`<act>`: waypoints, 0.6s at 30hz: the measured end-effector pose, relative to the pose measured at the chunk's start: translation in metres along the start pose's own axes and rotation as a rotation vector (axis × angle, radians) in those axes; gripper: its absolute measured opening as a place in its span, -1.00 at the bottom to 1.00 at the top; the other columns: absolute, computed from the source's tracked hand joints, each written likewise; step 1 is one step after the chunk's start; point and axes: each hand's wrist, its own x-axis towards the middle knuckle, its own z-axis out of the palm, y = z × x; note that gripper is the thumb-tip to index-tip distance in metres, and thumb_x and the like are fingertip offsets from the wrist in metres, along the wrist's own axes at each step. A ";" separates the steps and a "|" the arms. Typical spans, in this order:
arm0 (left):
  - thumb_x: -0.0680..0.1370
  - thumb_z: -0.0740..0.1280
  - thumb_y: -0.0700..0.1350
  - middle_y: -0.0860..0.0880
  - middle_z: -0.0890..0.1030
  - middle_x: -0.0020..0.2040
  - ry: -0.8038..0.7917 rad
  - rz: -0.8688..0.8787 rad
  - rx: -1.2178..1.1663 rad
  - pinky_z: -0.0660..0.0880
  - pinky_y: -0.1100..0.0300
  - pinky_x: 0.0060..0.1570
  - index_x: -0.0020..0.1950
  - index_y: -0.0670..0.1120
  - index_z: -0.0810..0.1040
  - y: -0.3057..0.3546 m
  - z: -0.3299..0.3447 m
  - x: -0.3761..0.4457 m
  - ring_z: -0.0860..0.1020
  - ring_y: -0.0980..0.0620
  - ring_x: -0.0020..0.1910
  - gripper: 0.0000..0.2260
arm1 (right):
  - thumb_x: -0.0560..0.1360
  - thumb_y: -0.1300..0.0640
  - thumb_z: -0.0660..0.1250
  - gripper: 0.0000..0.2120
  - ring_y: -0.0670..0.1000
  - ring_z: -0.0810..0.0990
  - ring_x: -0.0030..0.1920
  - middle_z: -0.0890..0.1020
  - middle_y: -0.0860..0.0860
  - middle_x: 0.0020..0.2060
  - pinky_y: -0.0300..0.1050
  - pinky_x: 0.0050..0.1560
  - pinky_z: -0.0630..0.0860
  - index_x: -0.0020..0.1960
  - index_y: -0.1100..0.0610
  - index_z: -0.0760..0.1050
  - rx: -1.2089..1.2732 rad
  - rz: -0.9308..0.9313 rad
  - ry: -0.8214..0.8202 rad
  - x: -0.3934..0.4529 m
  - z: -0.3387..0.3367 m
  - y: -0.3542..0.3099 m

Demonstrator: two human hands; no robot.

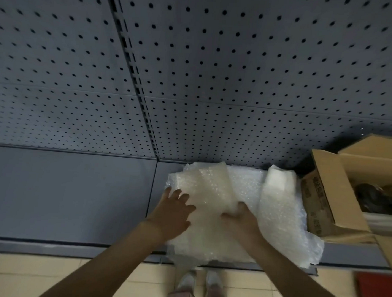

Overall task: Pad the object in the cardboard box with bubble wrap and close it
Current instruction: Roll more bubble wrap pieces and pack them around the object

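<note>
A heap of clear bubble wrap (pixel 213 194) lies on the grey shelf (pixel 76 194), spread from its middle toward the right. My left hand (pixel 173 211) rests flat on the wrap's left part with the fingers spread. My right hand (pixel 240 218) grips a raised fold of the wrap, fingers curled into it. To the right stands an open cardboard box (pixel 325 196) with its flaps up. A dark object (pixel 372 197) lies inside it, partly hidden by the box wall.
A grey pegboard wall (pixel 194 69) rises behind the shelf. Beige floor tiles (pixel 50 274) and my shoes (pixel 198 281) show below the shelf's front edge. A red thing (pixel 375 288) sits at the bottom right corner.
</note>
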 end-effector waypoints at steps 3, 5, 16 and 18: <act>0.63 0.09 0.09 -0.11 0.12 0.55 0.022 0.049 -0.006 -0.16 -0.15 0.48 0.54 0.03 0.14 0.016 -0.013 -0.004 0.00 -0.15 0.54 -0.52 | 0.45 0.12 0.35 -0.68 0.01 0.59 -0.16 0.59 0.01 -0.10 -0.17 -0.23 0.51 0.17 0.03 0.37 -0.239 -0.189 0.006 0.004 -0.042 -0.022; 0.64 0.09 0.07 -0.11 0.13 0.55 0.040 0.086 -0.017 -0.18 -0.14 0.49 0.54 0.02 0.13 0.027 -0.020 -0.002 0.00 -0.12 0.55 -0.52 | 0.46 0.09 0.33 -0.62 0.08 0.60 -0.12 0.60 0.03 -0.09 -0.14 -0.18 0.50 0.25 -0.01 0.35 -0.427 -0.281 0.043 0.010 -0.065 -0.027; 0.64 0.13 0.02 -0.08 0.05 0.58 -0.050 0.078 -0.109 -0.15 -0.11 0.51 0.56 0.03 0.07 0.040 -0.001 0.042 -0.05 -0.10 0.56 -0.49 | 0.24 0.16 0.49 -0.24 0.17 0.57 0.08 0.53 0.19 0.24 0.05 0.05 0.57 0.39 0.28 0.35 -1.008 -0.591 0.286 0.010 -0.011 0.026; 0.64 0.13 0.01 -0.04 0.01 0.59 -0.059 0.065 -0.133 -0.17 -0.09 0.51 0.56 0.04 0.05 0.037 0.002 0.041 -0.09 -0.08 0.56 -0.49 | 0.26 -0.04 0.50 -0.21 0.18 0.58 0.13 0.53 0.19 0.26 0.08 0.10 0.55 0.38 0.28 0.38 -1.024 -0.545 0.257 0.006 0.004 0.031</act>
